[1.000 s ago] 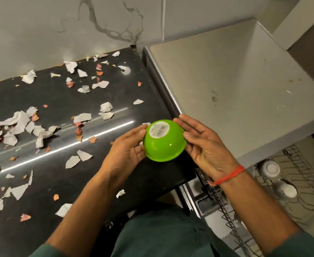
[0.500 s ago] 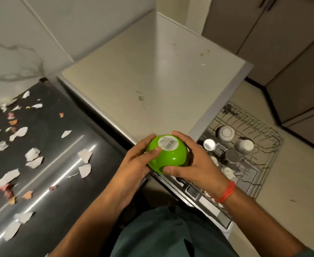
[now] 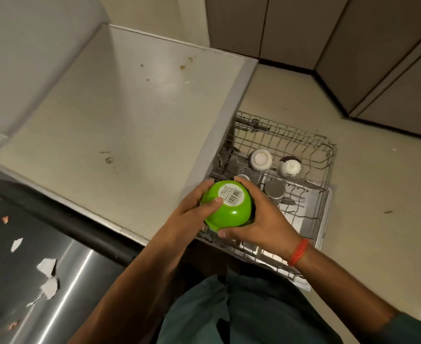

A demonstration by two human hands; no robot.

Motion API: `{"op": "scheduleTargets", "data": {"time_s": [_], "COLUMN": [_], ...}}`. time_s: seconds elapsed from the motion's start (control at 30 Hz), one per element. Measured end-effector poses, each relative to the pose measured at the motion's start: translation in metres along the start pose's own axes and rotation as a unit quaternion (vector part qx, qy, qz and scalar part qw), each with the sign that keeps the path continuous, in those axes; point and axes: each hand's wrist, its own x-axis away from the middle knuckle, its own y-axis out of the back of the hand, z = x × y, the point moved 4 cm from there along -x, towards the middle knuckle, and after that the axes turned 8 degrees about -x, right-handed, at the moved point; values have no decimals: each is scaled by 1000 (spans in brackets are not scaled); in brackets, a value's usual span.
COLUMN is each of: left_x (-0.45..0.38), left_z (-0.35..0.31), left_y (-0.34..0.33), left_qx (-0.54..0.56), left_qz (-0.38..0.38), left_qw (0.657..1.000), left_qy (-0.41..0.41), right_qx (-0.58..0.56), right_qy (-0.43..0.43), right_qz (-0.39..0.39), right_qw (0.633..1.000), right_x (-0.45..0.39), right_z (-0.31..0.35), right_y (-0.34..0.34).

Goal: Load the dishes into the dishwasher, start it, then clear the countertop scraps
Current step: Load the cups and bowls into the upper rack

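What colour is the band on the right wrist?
Orange-red; the thin wristband shows clearly in the head view.

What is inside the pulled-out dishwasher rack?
In the rack: two white cups upside down and a metal cup. The green bowl and both hands cover the near left corner, so its contents cannot be seen.

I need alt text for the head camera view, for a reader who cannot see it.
Two hands, left hand and right hand, hold an upside-down green bowl above a pulled-out dishwasher rack that holds overturned cups. Torn paper scraps lie on the dark countertop at lower left.
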Motion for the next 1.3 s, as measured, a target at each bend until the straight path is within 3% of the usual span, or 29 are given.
{"op": "scheduleTargets", "data": {"time_s": [0.2,0.37,0.73,1.3], "left_x": [-39,-58,-100,-258], "left_z": [-20,-22,-21,19], "left_y": [-44,-75,-90,-108], "left_qx": [-63,-3,-101,-108], "left_qz": [21,48,90,-3], "left_qw": [997,992,983,976], "left_qy": [36,113,126,191], "right_qx": [33,59,64,85], "right_qy": [11,15,-24,-140], "right_qz": [-48,-67,-135,-231], "right_qw": [998,996,989,959], "right_x": [-9,-16,-29,-158], "right_z": [-14,-21,-63,-142], "right_y": [50,78,89,89]}}
